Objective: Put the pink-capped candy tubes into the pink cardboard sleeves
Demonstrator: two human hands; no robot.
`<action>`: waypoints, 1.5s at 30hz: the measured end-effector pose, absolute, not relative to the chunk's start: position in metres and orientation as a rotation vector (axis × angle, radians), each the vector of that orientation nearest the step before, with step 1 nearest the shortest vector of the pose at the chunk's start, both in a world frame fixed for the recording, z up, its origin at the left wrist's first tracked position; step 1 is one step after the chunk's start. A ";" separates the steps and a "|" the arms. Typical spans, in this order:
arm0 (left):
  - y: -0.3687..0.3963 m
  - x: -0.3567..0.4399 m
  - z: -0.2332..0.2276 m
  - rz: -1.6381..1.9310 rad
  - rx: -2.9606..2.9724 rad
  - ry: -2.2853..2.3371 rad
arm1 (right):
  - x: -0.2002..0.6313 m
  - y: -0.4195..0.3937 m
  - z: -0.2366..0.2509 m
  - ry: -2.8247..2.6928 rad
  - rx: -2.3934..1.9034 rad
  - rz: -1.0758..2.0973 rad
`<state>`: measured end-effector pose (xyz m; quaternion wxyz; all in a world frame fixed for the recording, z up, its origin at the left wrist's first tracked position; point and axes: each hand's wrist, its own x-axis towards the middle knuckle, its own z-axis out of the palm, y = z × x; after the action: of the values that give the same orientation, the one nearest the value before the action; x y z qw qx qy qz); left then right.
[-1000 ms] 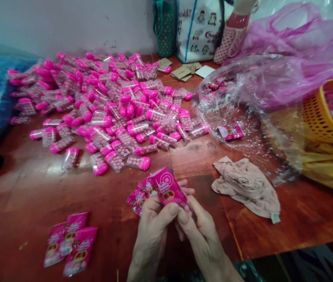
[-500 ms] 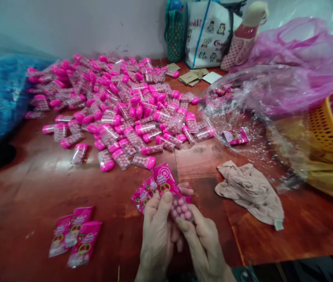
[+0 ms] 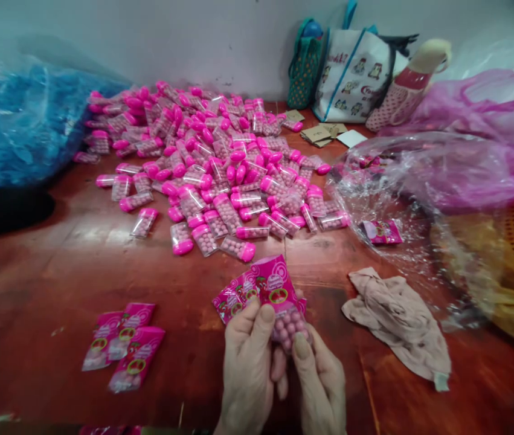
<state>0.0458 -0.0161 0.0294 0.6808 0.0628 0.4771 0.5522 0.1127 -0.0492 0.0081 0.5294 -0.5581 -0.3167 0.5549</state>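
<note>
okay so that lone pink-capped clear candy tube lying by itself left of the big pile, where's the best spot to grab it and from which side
Pinch the lone pink-capped clear candy tube across its flat clear body, just below the cap, coming straight down from above. It lies flat on the reddish wooden table, apart from the pile of pink-capped tubes, with bare wood along both long sides for fingertips.

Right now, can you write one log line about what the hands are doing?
left hand: holds pink sleeves | right hand: holds candy container | table: candy pile, three wrapped packs, cloth

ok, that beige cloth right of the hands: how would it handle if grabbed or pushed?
The beige cloth lies crumpled in soft folds, so it is probably floppy and would sag from one pinch. It looks thin, so likely light. Pushed across the wooden table, it would probably bunch rather than slide whole.
</note>
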 end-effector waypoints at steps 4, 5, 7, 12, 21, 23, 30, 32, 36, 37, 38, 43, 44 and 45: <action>-0.022 0.048 0.027 1.217 0.201 1.114 | 0.109 -0.054 0.001 -0.724 -1.386 1.282; -0.022 0.048 0.026 1.213 0.215 1.117 | 0.109 -0.054 0.001 -0.727 -1.383 1.280; -0.023 0.046 0.026 1.197 0.240 1.109 | 0.109 -0.052 0.003 -0.734 -1.366 1.275; -0.017 0.035 0.024 1.125 0.297 0.998 | 0.114 -0.043 0.015 -0.818 -1.311 1.351; -0.009 0.029 0.027 1.113 0.313 0.915 | 0.116 -0.042 0.012 -0.989 -1.343 1.389; -0.010 0.029 0.028 1.068 0.331 0.954 | 0.115 -0.042 0.011 -0.994 -1.339 1.381; -0.010 0.028 0.025 1.019 0.335 0.938 | 0.116 -0.043 0.011 -1.003 -1.371 1.306; -0.010 0.027 0.022 1.023 0.290 0.892 | 0.115 -0.043 0.011 -1.000 -1.366 1.317; -0.013 0.031 0.021 1.100 0.234 0.936 | 0.109 -0.047 0.008 -1.021 -1.395 1.293; -0.014 0.033 0.022 1.123 0.235 0.965 | 0.108 -0.048 0.007 -1.020 -1.438 1.258; -0.015 0.035 0.023 1.143 0.238 0.986 | 0.107 -0.049 0.006 -1.018 -1.485 1.217; -0.017 0.040 0.025 1.183 0.237 0.957 | 0.105 -0.050 0.005 -1.001 -1.567 1.077; -0.017 0.039 0.024 1.169 0.233 0.949 | 0.105 -0.050 0.005 -0.988 -1.542 1.113; -0.016 0.037 0.024 1.150 0.228 0.941 | 0.105 -0.049 0.005 -0.973 -1.515 1.153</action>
<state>0.0374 -0.0162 0.0241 0.7306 0.1037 0.4274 0.5223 0.1049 -0.0494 0.0045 0.4812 -0.6211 -0.3990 0.4727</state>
